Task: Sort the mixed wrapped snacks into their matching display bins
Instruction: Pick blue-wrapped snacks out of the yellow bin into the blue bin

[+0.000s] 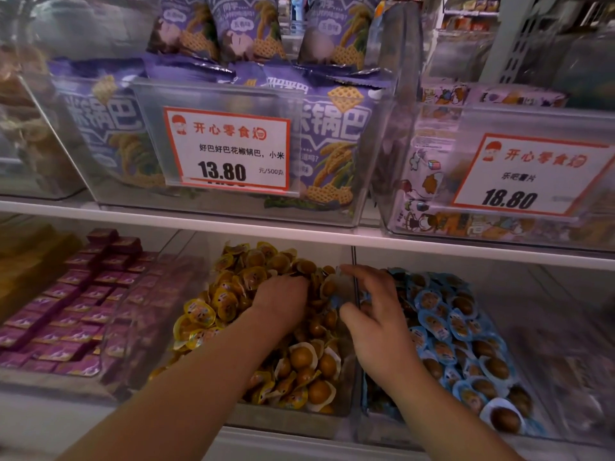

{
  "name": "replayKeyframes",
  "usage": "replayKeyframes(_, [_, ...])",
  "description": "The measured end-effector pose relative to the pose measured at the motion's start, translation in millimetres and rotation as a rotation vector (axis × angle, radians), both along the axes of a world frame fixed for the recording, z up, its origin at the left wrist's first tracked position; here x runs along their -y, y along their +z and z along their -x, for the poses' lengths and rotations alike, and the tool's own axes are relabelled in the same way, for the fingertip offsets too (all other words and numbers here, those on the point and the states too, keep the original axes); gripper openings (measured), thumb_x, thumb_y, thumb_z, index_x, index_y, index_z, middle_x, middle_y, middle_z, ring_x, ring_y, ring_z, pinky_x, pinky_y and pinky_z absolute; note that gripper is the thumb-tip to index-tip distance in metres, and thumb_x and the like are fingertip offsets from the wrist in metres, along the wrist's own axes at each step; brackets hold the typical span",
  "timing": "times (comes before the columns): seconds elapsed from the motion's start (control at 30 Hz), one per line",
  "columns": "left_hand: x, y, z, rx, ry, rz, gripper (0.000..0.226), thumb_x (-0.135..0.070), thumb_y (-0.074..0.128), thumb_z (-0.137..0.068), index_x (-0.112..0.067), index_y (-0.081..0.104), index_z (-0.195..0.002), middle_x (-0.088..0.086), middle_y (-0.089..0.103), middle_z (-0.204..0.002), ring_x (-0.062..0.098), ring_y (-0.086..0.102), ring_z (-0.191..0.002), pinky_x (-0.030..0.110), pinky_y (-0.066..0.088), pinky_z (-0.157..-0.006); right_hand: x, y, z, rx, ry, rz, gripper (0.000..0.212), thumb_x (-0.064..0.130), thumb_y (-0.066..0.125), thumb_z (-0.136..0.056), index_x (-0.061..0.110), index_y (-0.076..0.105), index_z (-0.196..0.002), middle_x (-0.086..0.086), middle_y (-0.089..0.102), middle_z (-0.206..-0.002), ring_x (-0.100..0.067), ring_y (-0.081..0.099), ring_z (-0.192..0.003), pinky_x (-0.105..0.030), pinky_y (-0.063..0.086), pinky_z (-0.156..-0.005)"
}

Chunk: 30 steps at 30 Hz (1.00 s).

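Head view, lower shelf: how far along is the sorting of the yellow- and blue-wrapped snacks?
Mostly done by the look of it: the yellow-wrapped snacks fill the middle bin and the blue-wrapped snacks fill the right bin, with no obvious strays showing. In hand: the left hand digs into the yellow pile, and the right hand pinches something bluish at the divider. Left: dropping that piece and checking under the pile.

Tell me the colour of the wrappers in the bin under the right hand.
Blue wrappers, under the right hand; the head view shows them.
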<state>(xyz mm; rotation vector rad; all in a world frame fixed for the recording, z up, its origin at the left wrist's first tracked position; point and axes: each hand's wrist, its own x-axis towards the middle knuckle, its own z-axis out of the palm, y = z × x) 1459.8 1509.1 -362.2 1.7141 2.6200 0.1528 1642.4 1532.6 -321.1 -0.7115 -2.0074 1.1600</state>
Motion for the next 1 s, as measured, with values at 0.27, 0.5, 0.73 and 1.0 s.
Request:
replayKeyframes(0.27, [8, 1, 11, 0.432, -0.11, -0.172, 0.011, -0.044, 0.065, -0.078, -0.034, 0.064, -0.081, -0.013, 0.066, -0.083, 0.008, 0.063, -0.078, 0.026, 0.05, -0.064, 0, 0, -1, -0.011, -0.003, 0.015, 0.052, 0.028, 0.051, -0.074, 0.038, 0.057, -0.124, 0.011, 0.043, -0.13, 0.009, 0.043, -0.118, -0.004, 0.038, -0.091])
replayKeyframes(0.5, [3, -2, -1, 0.527, -0.187, -0.1, 0.014, -0.044, 0.056, -0.088, -0.032, 0.063, -0.09, -0.01, 0.066, -0.087, 0.009, 0.063, -0.079, 0.028, 0.051, -0.066, 2, 3, -1, -0.001, -0.005, 0.014, 0.051, 0.033, 0.052, -0.073, 0.044, 0.053, -0.123, 0.01, 0.042, -0.133, -0.003, 0.045, -0.124, -0.02, 0.045, -0.095])
replayKeyframes(0.73, [2, 15, -6, 0.625, -0.249, 0.026, 0.015, -0.036, 0.067, -0.085, -0.041, 0.056, -0.077, -0.008, 0.065, -0.088, 0.017, 0.064, -0.087, 0.036, 0.056, -0.078, 4, 6, -1, 0.012, -0.008, 0.003, 0.047, 0.032, 0.051, -0.074, 0.051, 0.049, -0.116, 0.009, 0.042, -0.131, -0.003, 0.044, -0.123, -0.01, 0.04, -0.094])
replayKeyframes(1.0, [3, 17, -8, 1.085, -0.104, -0.056, 0.034, -0.016, 0.077, -0.082, -0.017, 0.068, -0.115, 0.01, 0.07, -0.093, 0.021, 0.061, -0.084, 0.035, 0.052, -0.074, 4, 5, 0, 0.019, -0.028, -0.006, 0.053, 0.029, 0.051, -0.073, 0.038, 0.053, -0.125, 0.007, 0.042, -0.131, -0.003, 0.044, -0.123, -0.025, 0.041, -0.106])
